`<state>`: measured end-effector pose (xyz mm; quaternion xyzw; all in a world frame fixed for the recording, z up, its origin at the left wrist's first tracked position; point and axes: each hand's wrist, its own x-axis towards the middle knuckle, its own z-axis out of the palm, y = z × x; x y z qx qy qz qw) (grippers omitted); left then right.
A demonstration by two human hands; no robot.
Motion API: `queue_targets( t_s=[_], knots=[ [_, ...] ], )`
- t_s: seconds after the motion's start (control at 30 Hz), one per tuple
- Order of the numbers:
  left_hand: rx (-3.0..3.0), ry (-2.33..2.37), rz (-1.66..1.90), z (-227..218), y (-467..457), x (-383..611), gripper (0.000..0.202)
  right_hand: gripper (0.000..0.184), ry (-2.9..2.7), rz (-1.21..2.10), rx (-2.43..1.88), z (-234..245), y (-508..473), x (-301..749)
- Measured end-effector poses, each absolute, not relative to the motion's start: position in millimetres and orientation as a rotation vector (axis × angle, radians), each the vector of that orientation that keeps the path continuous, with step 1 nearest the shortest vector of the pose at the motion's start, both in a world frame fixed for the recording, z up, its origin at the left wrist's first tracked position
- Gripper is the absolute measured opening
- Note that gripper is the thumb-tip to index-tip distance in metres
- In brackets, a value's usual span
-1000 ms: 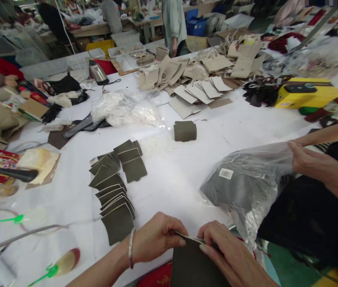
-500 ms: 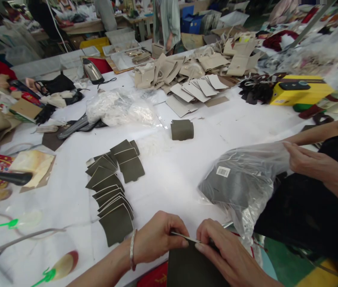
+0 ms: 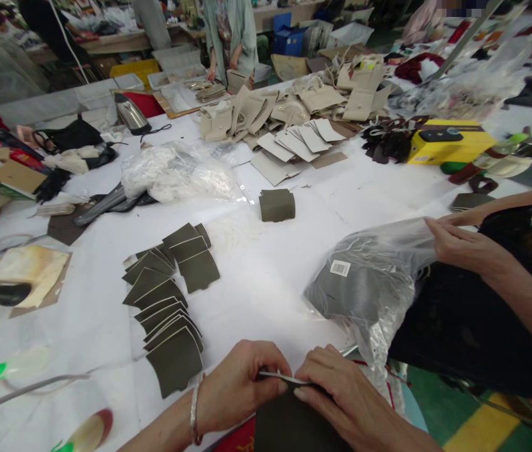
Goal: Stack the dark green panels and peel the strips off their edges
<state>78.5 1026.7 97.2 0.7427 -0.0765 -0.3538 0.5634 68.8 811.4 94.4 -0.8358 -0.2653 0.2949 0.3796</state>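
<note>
Along its top edge, a dark olive leather-like panel (image 3: 294, 422) is pinched between my two hands at the near table edge. My left hand (image 3: 247, 383), with a silver bangle at the wrist, grips the edge with thumb and fingers. Beside it, my right hand (image 3: 336, 389) presses the same edge, fingers closed over it. A pale line shows where the layers meet. To the left, a fanned row of dark olive pieces (image 3: 174, 361) lies on the white table (image 3: 256, 301). A smaller stack (image 3: 277, 205) of like pieces sits further back.
At right a co-worker's hand (image 3: 468, 248) holds a clear plastic bag (image 3: 364, 282) with a dark item inside. Beige pieces (image 3: 294, 107), a plastic bundle (image 3: 176, 172) and a yellow box (image 3: 449, 143) stand further back. A green-tipped bottle (image 3: 86, 433) lies front left.
The view has shifted slightly, so the table things appear further left. Both my hands stay on the panel's edge, which now bows up a little between them.
</note>
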Motion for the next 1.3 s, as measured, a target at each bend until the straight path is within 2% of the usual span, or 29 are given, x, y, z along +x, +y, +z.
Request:
queue_targets(
  t_s=[0.17, 0.43, 0.63, 0.7, 0.77, 0.9, 1.03, 1.2, 1.3],
  knots=[
    [1.762, -0.142, -0.806, 94, 1029, 69, 0.009, 0.030, -0.671, 0.721, -2.120, 93, 790, 66],
    [1.659, -0.002, -0.939, 88, 1032, 69, 0.018, 0.043, -0.611, 0.712, -2.127, 94, 770, 69],
    [1.579, 0.171, -0.946, 85, 1030, 70, 0.014, 0.053, -0.536, 0.704, -2.153, 80, 767, 65],
    [1.550, 0.194, -0.935, 82, 1029, 71, 0.015, 0.048, -0.536, 0.690, -2.187, 74, 764, 62],
    [1.527, 0.180, -0.942, 80, 1028, 72, 0.017, 0.033, -0.541, 0.639, -2.237, 68, 764, 58],
    [1.529, 0.123, -0.962, 82, 1027, 71, 0.017, 0.035, -0.641, 0.578, -2.207, 68, 784, 56],
    [1.534, 0.148, -0.913, 76, 1029, 63, 0.022, 0.053, -0.644, 0.665, -2.142, 74, 804, 60],
    [1.517, 0.108, -0.904, 70, 1033, 68, 0.026, 0.046, -0.506, 0.792, -2.137, 64, 801, 63],
    [1.729, -0.146, -0.846, 77, 1029, 75, 0.033, 0.042, -0.447, 0.808, -2.099, 59, 797, 65]
  ],
)
